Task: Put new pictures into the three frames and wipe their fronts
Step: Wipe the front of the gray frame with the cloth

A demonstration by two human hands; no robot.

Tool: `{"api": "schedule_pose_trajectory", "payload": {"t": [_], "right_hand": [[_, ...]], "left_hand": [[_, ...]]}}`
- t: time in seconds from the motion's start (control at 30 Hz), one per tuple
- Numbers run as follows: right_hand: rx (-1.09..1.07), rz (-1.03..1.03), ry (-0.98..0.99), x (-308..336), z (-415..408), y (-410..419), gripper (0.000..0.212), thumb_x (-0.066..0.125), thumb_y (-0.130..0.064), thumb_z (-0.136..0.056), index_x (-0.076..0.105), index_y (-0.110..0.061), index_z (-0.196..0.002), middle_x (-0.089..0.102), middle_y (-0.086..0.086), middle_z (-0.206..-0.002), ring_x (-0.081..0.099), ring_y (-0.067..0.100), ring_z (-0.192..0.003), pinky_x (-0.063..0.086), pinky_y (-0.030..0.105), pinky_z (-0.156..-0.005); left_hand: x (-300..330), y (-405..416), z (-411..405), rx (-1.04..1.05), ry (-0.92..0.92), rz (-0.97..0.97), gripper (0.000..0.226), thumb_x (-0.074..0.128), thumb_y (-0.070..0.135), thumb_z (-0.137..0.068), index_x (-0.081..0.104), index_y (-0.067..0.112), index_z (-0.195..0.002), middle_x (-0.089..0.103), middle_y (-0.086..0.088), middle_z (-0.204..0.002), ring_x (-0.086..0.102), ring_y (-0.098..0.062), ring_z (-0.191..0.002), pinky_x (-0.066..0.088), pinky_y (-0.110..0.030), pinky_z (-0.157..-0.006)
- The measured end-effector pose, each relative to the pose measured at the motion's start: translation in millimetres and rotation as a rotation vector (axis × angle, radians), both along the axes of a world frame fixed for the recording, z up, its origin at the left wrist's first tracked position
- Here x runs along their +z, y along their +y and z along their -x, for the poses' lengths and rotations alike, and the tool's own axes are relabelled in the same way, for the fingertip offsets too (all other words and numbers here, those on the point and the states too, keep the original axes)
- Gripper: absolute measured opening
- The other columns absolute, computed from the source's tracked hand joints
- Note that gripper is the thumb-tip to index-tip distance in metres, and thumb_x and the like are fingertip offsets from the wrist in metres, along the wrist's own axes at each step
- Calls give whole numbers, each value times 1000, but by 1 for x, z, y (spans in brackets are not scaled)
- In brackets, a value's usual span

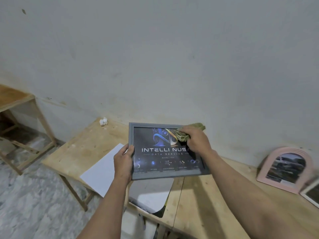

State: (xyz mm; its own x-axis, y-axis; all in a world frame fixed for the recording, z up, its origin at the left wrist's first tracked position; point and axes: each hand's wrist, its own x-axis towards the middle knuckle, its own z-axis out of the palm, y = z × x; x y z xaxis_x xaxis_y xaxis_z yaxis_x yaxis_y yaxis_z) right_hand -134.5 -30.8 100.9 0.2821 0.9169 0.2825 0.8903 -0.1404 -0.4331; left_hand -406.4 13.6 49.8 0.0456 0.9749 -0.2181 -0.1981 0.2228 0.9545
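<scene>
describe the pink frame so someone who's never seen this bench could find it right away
Follow the wooden table along the wall to its far right end. There the pink frame leans back against the wall, right of the grey frame the person is wiping. It alone is arch-topped and pink; the grey one is rectangular, and so, apparently, is the white-edged frame beside it.

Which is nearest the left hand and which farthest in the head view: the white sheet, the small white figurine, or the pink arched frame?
From the left hand:
1. White sheet, lying just left of it on the table.
2. Small white figurine, at the table's back edge by the wall.
3. Pink arched frame, far right, leaning on the wall.
</scene>
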Motion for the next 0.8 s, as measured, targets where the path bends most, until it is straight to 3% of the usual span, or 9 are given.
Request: {"api": "schedule_pose_trajectory", "payload": {"t": [0.07, 0.17, 0.27, 0.37, 0.5, 0.57, 0.67, 0.73, 0.8], "right_hand": [[-49, -5, 23, -28, 1, -18, 60, 50, 8, -66, 71, -25, -110, 69, -1, -115, 57, 24, -113, 46, 32, -94], [-69, 89, 94, -66, 12, -51, 60, 53, 10, -68, 71, -26, -112, 69, 1, -112, 54, 25, -111, 42, 30, -90], [-138, 194, 189, -93, 32, -77, 58, 56, 2, -75, 66, -36, -118, 61, 0, -96, 55, 24, -103, 42, 29, -80], [-194, 149, 248, -97, 57, -83, 50, 58, -3, -76, 68, -35, -115, 64, -3, -98, 56, 21, -102, 37, 21, -72], [-18, 143, 258, -91, 100, -74, 53, 51, 5, -67, 69, -22, -110, 66, -4, -104, 56, 21, -104, 41, 25, -85], [92, 118, 227, -88, 129, -71, 54, 49, 1, -64, 68, -20, -110, 64, -3, -103, 55, 21, -101, 44, 31, -87], [274, 104, 224, -75, 164, -66, 56, 45, 0, -66, 66, -20, -113, 62, -1, -103, 51, 20, -99, 39, 24, -85], [334, 174, 355, -56, 166, -60, 55, 42, 5, -70, 67, -20, -112, 65, -2, -102, 57, 16, -96, 44, 23, -83], [303, 163, 642, -29, 154, -51, 49, 42, 13, -78, 69, -12, -109, 67, -2, -95, 60, 8, -82, 48, 15, -72]], "left_hand": [[4, 8, -1, 40, 2, -7, 32, 63, 18, -95, 68, 4, -124, 74, -10, -115, 68, -17, -99, 50, -34, -95], [6, 15, 3, 73, -17, 6, 21, 64, 15, -93, 72, 10, -112, 76, -5, -89, 71, -19, -70, 56, -36, -74], [5, 14, 4, 99, -30, 31, 27, 66, 17, -92, 71, 11, -118, 76, -10, -97, 71, -26, -76, 58, -45, -80], [5, 7, -2, 82, -27, 34, 30, 66, 18, -93, 69, 11, -122, 76, -9, -101, 71, -25, -80, 59, -44, -81], [4, -7, -15, 76, -6, 54, 21, 63, 13, -95, 68, 12, -116, 72, 9, -86, 68, -12, -72, 55, -25, -65], [2, -14, -16, 75, 10, 65, 21, 63, 15, -94, 72, 7, -112, 74, 1, -82, 67, -17, -69, 56, -30, -67], [-4, -19, -13, 78, 25, 73, 17, 61, 14, -94, 75, 12, -103, 75, -1, -79, 67, -20, -69, 57, -34, -71], [-9, -23, -5, 71, 41, 85, 16, 59, 11, -96, 74, 13, -96, 75, -4, -84, 66, -11, -68, 55, -23, -63], [-9, -26, 2, 61, 24, 95, 17, 58, 13, -96, 74, 10, -102, 76, -12, -95, 69, -11, -77, 58, -25, -72]]}}
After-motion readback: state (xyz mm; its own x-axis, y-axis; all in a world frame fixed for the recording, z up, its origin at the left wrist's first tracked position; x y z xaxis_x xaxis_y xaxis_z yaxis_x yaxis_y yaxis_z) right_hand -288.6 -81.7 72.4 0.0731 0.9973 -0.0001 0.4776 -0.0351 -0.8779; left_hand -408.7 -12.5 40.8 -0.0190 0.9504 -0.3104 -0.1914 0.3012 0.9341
